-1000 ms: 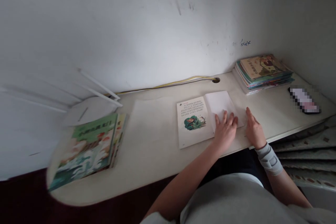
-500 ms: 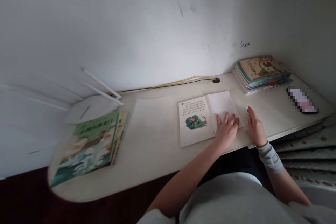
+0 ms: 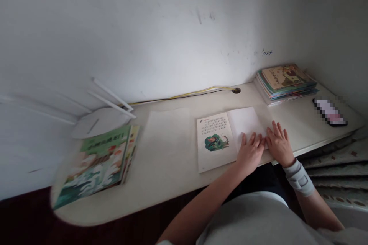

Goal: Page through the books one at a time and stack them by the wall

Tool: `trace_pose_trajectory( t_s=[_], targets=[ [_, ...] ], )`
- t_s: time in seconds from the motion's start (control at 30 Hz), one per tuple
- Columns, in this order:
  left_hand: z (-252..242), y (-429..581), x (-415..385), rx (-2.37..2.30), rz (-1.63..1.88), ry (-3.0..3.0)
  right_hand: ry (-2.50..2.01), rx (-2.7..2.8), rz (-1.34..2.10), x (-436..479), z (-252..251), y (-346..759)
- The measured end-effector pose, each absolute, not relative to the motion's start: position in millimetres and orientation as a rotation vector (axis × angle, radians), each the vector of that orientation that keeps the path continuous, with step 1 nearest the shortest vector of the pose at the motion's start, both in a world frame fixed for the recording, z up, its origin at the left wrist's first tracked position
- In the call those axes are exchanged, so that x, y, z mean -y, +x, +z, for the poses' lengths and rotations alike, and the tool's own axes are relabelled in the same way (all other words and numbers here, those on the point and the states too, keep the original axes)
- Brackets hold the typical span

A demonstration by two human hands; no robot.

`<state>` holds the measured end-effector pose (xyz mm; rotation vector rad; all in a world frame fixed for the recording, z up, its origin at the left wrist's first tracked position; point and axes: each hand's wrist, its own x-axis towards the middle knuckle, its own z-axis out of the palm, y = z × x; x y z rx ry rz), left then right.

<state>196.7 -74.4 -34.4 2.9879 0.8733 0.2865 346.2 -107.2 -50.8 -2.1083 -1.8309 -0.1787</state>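
An open picture book lies on the white desk in front of me, its left page showing text and a green drawing, its right page blank. My left hand lies flat on the lower part of the right page, fingers stretched out. My right hand rests flat beside it at the page's right edge, fingers spread and touching the left hand. A grey wrist band wraps my right wrist.
A stack of picture books sits at the back right by the wall. Another pile of books lies at the left, behind it a white lamp base. A phone lies far right. A yellow cable runs along the wall.
My right hand has slid left from the bare desk onto the book's right edge, meeting my left hand. The left hand stays flat on the page.
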Motion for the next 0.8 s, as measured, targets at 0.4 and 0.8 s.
trace_pose_trajectory(
  t_s=[0.4,0.8],
  targets=[
    [-35.7,80.2,-11.6,-1.318,0.807,2.562,-1.967,2.301,-0.313,88.4,-30.1,326.8],
    [-56.8,39.7,-16.9,-1.582,0.654,2.399,-1.765,2.216,-0.241,71.7,-48.4,318.9]
  ],
)
